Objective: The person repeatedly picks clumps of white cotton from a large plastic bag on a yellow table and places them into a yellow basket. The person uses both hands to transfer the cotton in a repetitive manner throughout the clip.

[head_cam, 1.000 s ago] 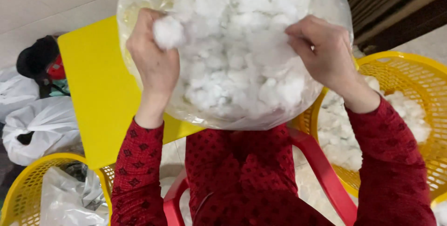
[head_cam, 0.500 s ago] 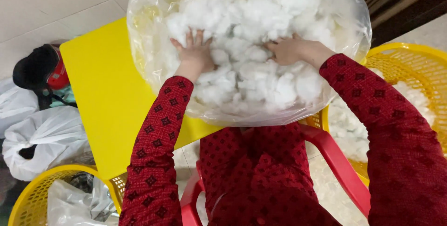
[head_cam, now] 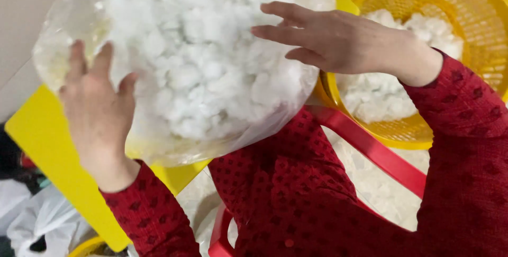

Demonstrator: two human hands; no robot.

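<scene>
We are flanking the bulging clear plastic bag of white fluffy fibre (head_cam: 196, 71) between us: left hand (head_cam: 98, 111) pressing flat, right hand (head_cam: 338, 40) resting spread on top, neither gripping.

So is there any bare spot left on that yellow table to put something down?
Yes: the bare yellow table strip at lower left, bordered by the clear bag of white stuffing and the left hand. The rest is crowded: the bag covers most of the top, the right hand rests on it, and the yellow basket holds more stuffing.
</scene>
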